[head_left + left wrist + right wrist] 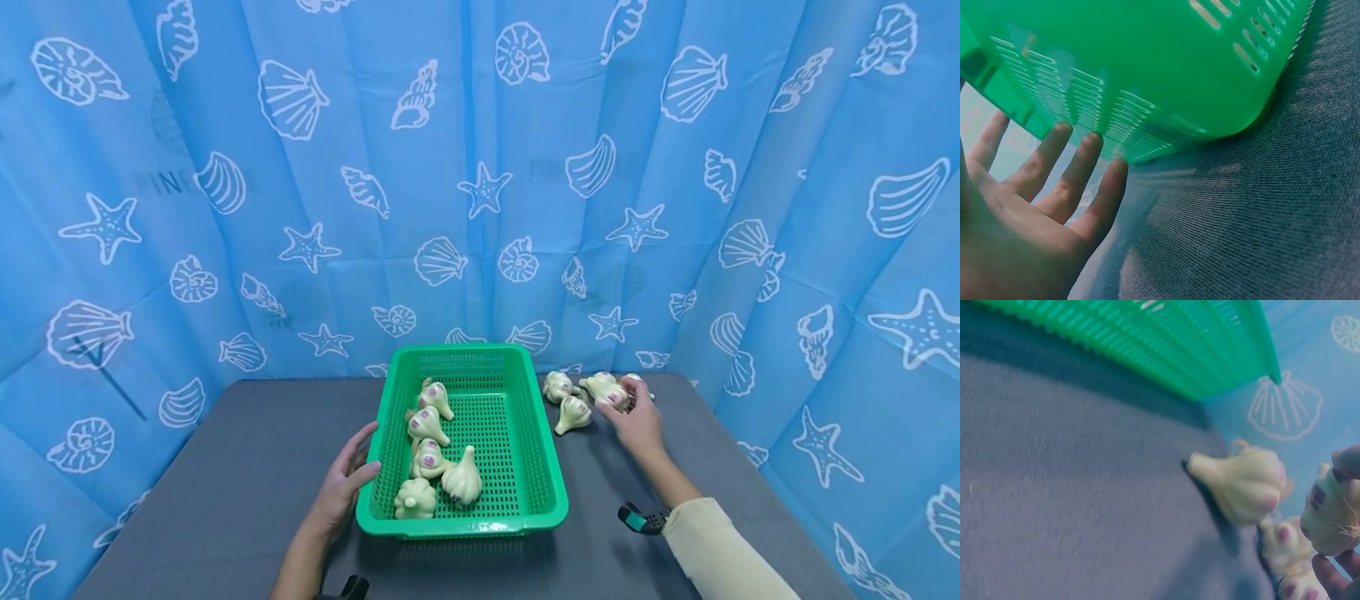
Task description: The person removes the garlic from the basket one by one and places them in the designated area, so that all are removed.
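Note:
A green plastic basket (557, 479) stands on the table, with several garlic bulbs along its left side and front, among them one garlic bulb (462, 479) with its stem up. My left hand (341, 483) is at the basket's left side; in the left wrist view its spread, nearly straight fingers (1063, 194) reach to the perforated wall. To the right of the basket, my right hand (637, 423) grips a garlic bulb (1329, 515) between thumb and fingers. Close by lie more bulbs, including a garlic bulb (573, 414) with its stem toward me and another garlic bulb (558, 387) behind it.
The grey cloth-covered table (255, 467) extends on both sides of the basket. A blue curtain (480, 233) with white shell and starfish prints hangs behind and at both sides. A dark strap piece (642, 521) shows at my right wrist.

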`<control>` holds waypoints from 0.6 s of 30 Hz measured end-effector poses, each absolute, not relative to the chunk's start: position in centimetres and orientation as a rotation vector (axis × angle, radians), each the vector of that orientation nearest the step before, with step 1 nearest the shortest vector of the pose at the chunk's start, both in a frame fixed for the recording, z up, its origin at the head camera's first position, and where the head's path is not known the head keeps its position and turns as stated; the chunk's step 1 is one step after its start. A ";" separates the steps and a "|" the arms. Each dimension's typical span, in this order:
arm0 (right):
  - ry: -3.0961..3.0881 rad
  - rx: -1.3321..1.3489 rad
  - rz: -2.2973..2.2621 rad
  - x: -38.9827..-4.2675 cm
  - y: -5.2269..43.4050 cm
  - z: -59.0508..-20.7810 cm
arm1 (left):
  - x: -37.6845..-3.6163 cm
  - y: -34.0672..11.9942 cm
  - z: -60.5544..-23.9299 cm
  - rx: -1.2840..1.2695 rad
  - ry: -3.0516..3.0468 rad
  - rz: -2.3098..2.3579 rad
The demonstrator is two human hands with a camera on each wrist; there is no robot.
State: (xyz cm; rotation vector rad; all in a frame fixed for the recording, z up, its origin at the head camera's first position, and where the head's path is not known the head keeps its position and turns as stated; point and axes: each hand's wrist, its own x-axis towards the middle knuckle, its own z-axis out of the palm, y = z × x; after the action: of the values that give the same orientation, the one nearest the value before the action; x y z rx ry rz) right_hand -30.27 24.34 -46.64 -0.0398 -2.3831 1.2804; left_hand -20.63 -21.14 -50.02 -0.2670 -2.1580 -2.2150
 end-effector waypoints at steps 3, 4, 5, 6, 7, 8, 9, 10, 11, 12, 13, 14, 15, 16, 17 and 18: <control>-2.405 -0.093 1.267 -30.4 24.9 -47.3 | -20.7 -21.2 -50.1 -0.275 -2.152 -2.217; -2.418 -0.108 1.256 -30.3 25.0 -47.5 | -20.7 -21.1 -50.1 -0.278 -2.151 -2.217; -2.433 -0.116 1.236 -30.3 25.2 -47.7 | -20.7 -21.1 -50.1 -0.278 -2.150 -2.218; -2.451 -0.126 1.215 -30.4 25.4 -47.9 | -20.6 -21.1 -50.0 -0.278 -2.150 -2.219; -2.466 -0.126 1.192 -30.4 25.5 -48.0 | -20.6 -21.1 -50.0 -0.277 -2.151 -2.219; -2.481 -0.128 1.171 -30.4 25.7 -48.2 | -20.6 -21.0 -50.0 -0.275 -2.151 -2.218; -2.493 -0.127 1.153 -30.4 25.8 -48.3 | -20.6 -21.0 -50.0 -0.273 -2.153 -2.216; -2.503 -0.127 1.141 -30.4 25.9 -48.5 | -20.6 -21.0 -50.0 -0.274 -2.155 -2.214; -2.516 -0.123 1.125 -30.4 26.0 -48.6 | -20.6 -21.0 -50.0 -0.272 -2.154 -2.214; -2.525 -0.125 1.116 -30.4 26.1 -48.7 | -20.6 -21.0 -50.0 -0.274 -2.155 -2.212; -2.534 -0.124 1.110 -30.5 26.2 -48.8 | -20.6 -21.0 -50.0 -0.276 -2.155 -2.211; -2.542 -0.129 1.110 -30.5 26.3 -48.9 | -20.6 -21.0 -50.0 -0.278 -2.156 -2.208; -2.548 -0.131 1.111 -30.5 26.4 -49.0 | -20.6 -21.0 -50.0 -0.279 -2.156 -2.207; -2.555 -0.135 1.111 -30.5 26.4 -49.1 | -20.6 -21.0 -50.0 -0.282 -2.155 -2.207; -2.562 -0.137 1.109 -30.6 26.5 -49.2 | -20.6 -21.0 -49.9 -0.283 -2.154 -2.207; -2.566 -0.141 1.109 -30.6 26.4 -49.2 | -20.6 -21.0 -49.9 -0.285 -2.155 -2.205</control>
State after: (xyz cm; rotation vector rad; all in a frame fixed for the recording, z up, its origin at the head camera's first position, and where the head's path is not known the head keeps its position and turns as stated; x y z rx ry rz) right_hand -30.57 26.44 -49.23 -0.1412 -2.5661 1.1090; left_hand -20.56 -21.02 -49.93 -0.2847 -2.1554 -2.2054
